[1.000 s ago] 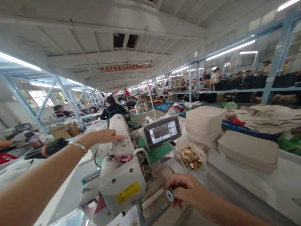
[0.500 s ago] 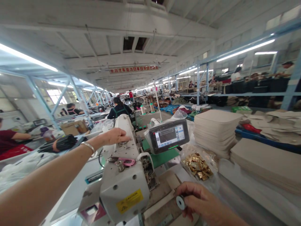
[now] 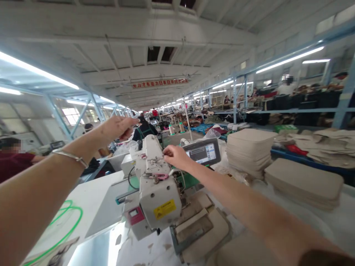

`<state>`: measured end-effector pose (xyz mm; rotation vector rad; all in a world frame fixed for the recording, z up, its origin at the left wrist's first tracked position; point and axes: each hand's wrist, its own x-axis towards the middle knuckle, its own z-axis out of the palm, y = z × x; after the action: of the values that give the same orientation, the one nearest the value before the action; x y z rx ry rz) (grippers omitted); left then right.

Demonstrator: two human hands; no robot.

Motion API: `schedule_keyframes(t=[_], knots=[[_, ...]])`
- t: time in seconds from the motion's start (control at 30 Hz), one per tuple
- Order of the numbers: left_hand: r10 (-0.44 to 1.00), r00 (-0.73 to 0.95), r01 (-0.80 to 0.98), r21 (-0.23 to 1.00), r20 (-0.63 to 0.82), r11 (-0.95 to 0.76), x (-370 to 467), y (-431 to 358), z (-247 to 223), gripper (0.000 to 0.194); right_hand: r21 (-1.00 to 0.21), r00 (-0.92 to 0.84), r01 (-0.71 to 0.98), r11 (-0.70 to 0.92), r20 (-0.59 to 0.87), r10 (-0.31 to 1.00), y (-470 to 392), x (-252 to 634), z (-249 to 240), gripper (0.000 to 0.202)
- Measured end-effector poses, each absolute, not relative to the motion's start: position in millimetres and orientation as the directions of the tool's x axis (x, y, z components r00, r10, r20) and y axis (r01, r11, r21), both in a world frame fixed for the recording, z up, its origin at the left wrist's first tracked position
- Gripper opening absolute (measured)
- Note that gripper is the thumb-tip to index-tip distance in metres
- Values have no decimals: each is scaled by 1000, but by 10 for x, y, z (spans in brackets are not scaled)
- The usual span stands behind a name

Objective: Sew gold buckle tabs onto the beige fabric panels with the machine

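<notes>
A pale grey sewing machine (image 3: 159, 192) with a yellow caution label stands in front of me. My left hand (image 3: 120, 127) is raised above and left of its head, fingers curled in a pinch; whatever they hold is too fine to make out. Against the right side of the machine's top, my right hand (image 3: 175, 156) has its fingertips closed together near small metal parts; what lies between them is hidden. Pink-handled snips (image 3: 161, 177) lie on top of the machine. Below its needle area, a beige panel (image 3: 220, 229) sits under a metal clamp frame (image 3: 177, 242).
A screen (image 3: 205, 152) stands behind my right forearm. Stacks of beige panels (image 3: 305, 181) are at the right. Thread cones (image 3: 181, 128) stand behind the machine. A green cord (image 3: 79, 221) lies on the left tabletop. Co-workers sit at the left and ahead.
My right hand has moved from the lower right up to the machine's top; the bobbin it held is no longer visible. My left hand has lifted off the machine, up and left. The view has shifted.
</notes>
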<state>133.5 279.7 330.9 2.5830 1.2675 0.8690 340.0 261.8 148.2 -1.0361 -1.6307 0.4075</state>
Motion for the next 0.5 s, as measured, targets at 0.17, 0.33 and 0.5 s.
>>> schedule_keyframes(t=[0.17, 0.33, 0.5], knots=[[765, 520, 626, 439, 380, -644, 1180, 2718, 3159, 51, -530, -175, 675, 512, 560, 810, 3255, 3120, 1603, 20], [762, 539, 599, 472, 360, -647, 1092, 2720, 3060, 53, -397, -271, 729, 558, 581, 768, 3383, 3089, 1548, 26], [781, 513, 583, 523, 355, -621, 1109, 2821, 2911, 53, -289, -367, 690, 663, 650, 665, 3395, 3159, 1465, 28]])
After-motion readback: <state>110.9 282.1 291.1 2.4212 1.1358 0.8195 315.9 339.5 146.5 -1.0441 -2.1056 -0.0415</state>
